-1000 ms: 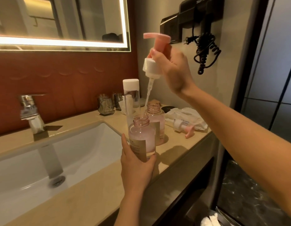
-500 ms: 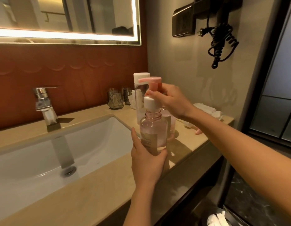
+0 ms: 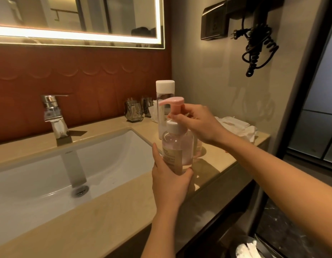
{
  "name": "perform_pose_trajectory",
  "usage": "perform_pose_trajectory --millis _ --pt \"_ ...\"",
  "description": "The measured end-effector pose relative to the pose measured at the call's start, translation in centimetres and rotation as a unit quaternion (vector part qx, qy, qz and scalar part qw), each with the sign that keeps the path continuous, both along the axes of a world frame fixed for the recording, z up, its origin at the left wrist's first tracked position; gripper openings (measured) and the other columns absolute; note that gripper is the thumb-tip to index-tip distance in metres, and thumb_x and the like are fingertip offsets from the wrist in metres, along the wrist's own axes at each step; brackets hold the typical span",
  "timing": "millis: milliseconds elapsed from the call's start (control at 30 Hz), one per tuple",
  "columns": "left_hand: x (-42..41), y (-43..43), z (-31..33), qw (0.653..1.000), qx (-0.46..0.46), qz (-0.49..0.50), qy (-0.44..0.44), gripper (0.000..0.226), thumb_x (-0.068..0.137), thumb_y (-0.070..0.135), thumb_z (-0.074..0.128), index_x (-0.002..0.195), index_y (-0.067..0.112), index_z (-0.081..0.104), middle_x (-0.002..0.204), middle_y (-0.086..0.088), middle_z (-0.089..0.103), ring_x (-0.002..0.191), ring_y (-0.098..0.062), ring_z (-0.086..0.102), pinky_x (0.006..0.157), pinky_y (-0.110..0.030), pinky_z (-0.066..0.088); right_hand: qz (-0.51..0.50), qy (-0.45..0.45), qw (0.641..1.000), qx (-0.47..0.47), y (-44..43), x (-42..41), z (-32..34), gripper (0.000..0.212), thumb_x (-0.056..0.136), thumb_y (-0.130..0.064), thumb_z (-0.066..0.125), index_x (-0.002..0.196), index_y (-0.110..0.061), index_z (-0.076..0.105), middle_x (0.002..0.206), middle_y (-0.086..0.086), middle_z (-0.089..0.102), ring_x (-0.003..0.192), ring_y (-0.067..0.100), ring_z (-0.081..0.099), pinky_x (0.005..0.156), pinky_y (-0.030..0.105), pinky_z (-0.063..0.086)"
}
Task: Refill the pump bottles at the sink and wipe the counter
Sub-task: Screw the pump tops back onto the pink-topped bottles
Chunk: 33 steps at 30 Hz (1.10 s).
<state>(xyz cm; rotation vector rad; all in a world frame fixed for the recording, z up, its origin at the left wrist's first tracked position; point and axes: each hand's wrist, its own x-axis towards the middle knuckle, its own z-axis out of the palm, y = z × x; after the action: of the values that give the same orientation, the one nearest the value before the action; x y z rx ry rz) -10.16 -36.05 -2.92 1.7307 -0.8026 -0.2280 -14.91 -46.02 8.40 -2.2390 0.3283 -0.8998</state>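
Brings the pink plastic pump head with its white collar [image 3: 174,108] down from high above the clear round bottle of pink liquid [image 3: 178,148] onto the bottle's neck, collar now seated there. Sinks the dip tube, a second ago hanging bare over the opening, inside the bottle. Lowers the right hand [image 3: 200,123] along with it, fingers pinching the stem just above the collar.
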Motion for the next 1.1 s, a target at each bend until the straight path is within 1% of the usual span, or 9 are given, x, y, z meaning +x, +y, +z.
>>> perform_pose_trajectory --millis 233,367,500,600,667,800,933,1000,1100 --pt "0.0 0.0 0.0 1.0 0.005 0.002 -0.012 0.119 0.065 0.032 0.083 0.146 0.04 -0.004 0.149 0.002 0.033 0.133 -0.021 0.038 0.105 -0.038 0.039 -0.012 -0.023 1.0 0.013 0.1 -0.5 -0.6 0.022 0.089 -0.03 0.059 0.108 -0.02 0.06 0.096 -0.013 0.059 0.089 0.004 0.057 0.078 0.016 0.046" --pt "0.1 0.0 0.0 1.0 0.004 0.005 -0.013 0.121 0.065 0.027 0.084 0.147 0.039 -0.004 0.148 0.002 0.036 0.133 -0.022 0.039 0.105 -0.039 0.038 0.027 0.048 0.998 0.03 -0.7 -1.2 0.1 0.042 0.085 -0.04 0.062 0.12 -0.018 0.06 0.117 -0.006 0.062 0.108 0.012 0.057 0.091 0.027 0.046" --pt "0.0 -0.1 0.1 1.0 0.008 0.006 -0.01 0.121 0.066 0.026 0.084 0.148 0.037 -0.004 0.147 0.002 0.038 0.133 -0.022 0.04 0.106 -0.041 0.039 0.029 0.095 0.995 0.026 -0.9 -1.7 0.4 0.045 0.085 -0.026 0.066 0.127 -0.015 0.056 0.121 -0.003 0.06 0.113 0.015 0.055 0.1 0.038 0.044" --pt "-0.1 0.0 0.1 1.0 0.007 0.006 -0.005 0.12 0.066 0.026 0.084 0.148 0.036 -0.003 0.146 0.002 0.038 0.132 -0.023 0.04 0.106 -0.04 0.039 -0.006 0.074 0.997 -0.002 -0.6 -1.6 0.4 0.043 0.082 -0.031 0.069 0.12 -0.016 0.059 0.11 -0.006 0.061 0.103 0.012 0.057 0.094 0.035 0.047" --pt "0.0 0.0 0.0 1.0 0.007 0.007 -0.002 0.12 0.066 0.025 0.084 0.148 0.036 -0.003 0.145 0.001 0.039 0.132 -0.022 0.041 0.104 -0.038 0.039 -0.038 0.053 0.998 -0.027 -0.4 -1.3 -0.1 0.039 0.078 -0.037 0.072 0.11 -0.019 0.059 0.1 -0.01 0.06 0.091 0.005 0.056 0.081 0.024 0.049" --pt "0.0 -0.1 0.0 1.0 0.008 0.007 0.004 0.12 0.066 0.021 0.084 0.148 0.035 -0.003 0.144 0.0 0.04 0.13 -0.023 0.043 0.101 -0.035 0.041 -0.088 0.003 0.994 -0.057 0.2 -0.8 -1.0 0.043 0.071 -0.043 0.075 0.097 -0.018 0.051 0.087 -0.016 0.052 0.079 0.0 0.052 0.063 0.011 0.038" --pt "0.0 -0.1 -0.1 1.0 0.005 0.003 0.008 0.121 0.066 0.021 0.084 0.148 0.035 -0.003 0.144 0.0 0.04 0.132 -0.022 0.041 0.103 -0.036 0.039 0.007 0.022 0.999 0.047 0.1 -1.0 -1.0 0.054 0.079 -0.055 0.058 0.117 -0.018 0.049 0.111 -0.006 0.056 0.1 0.005 0.054 0.082 0.022 0.044" --pt "0.0 -0.1 -0.2 1.0 -0.001 0.004 0.003 0.121 0.065 0.023 0.084 0.148 0.037 -0.003 0.145 0.001 0.04 0.132 -0.022 0.04 0.105 -0.037 0.039 0.051 0.035 0.995 0.082 -0.3 -1.6 -0.6 0.057 0.078 -0.051 0.051 0.128 -0.023 0.045 0.123 -0.009 0.054 0.11 0.001 0.051 0.088 0.017 0.042" --pt "0.1 0.0 -0.3 1.0 -0.004 0.004 -0.001 0.121 0.065 0.026 0.084 0.147 0.038 -0.003 0.144 0.001 0.041 0.131 -0.021 0.041 0.106 -0.04 0.04 0.078 0.056 0.992 0.083 -0.8 -2.0 -0.6 0.043 0.085 -0.04 0.059 0.125 -0.029 0.047 0.124 -0.011 0.056 0.114 0.003 0.052 0.095 0.022 0.043"
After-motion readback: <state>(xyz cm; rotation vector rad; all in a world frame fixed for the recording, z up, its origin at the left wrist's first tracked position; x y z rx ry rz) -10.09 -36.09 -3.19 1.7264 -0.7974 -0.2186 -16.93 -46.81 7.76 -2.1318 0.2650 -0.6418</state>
